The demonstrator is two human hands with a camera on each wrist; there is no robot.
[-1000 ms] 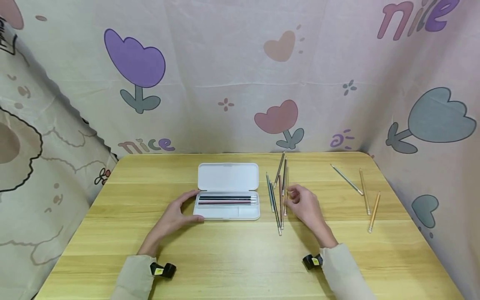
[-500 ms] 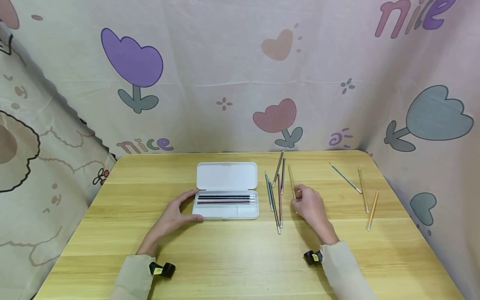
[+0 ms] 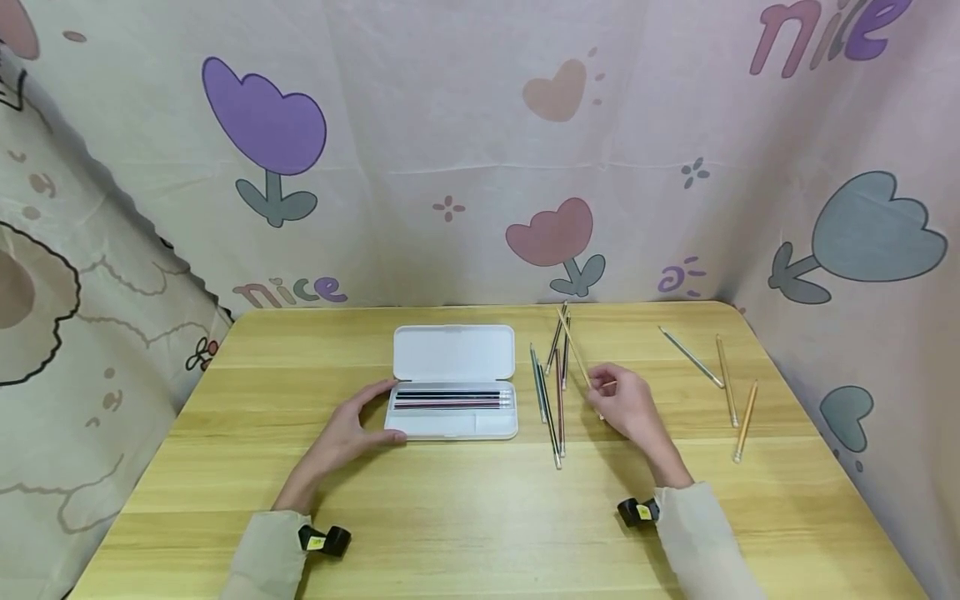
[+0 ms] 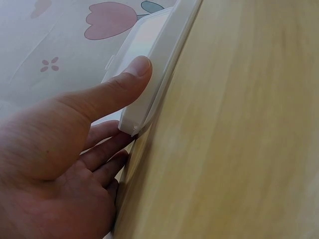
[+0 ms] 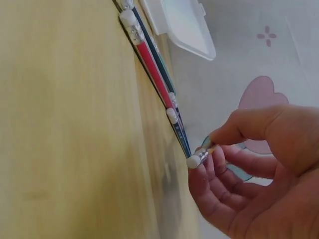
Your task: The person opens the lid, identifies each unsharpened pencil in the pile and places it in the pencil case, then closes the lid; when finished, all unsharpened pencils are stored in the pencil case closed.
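A white pencil case (image 3: 427, 425) lies open on the table, its lid (image 3: 453, 352) tipped back. Several dark and red striped pencils (image 3: 450, 401) lie in its rear compartment. My left hand (image 3: 352, 429) holds the case's left end, thumb at the front wall (image 4: 144, 107) and fingers at the back. My right hand (image 3: 624, 404) pinches a yellow pencil (image 3: 574, 346) between thumb and fingers, its tip slanting away to the left. In the right wrist view, the held pencil's white eraser end (image 5: 195, 161) sticks out near the fingertips.
Between case and right hand lies a loose group of pencils, among them a red one (image 3: 560, 408), a green one (image 3: 538, 383) and dark ones (image 3: 555, 337). Farther right are a pale blue pencil (image 3: 692, 357) and two yellow pencils (image 3: 726, 379). A patterned cloth (image 3: 450, 150) hangs behind the table.
My right hand has drawn the yellow pencil out of the group to the right and lifted it; the tip has swung left over the dark pencils. The left hand stays at the case.
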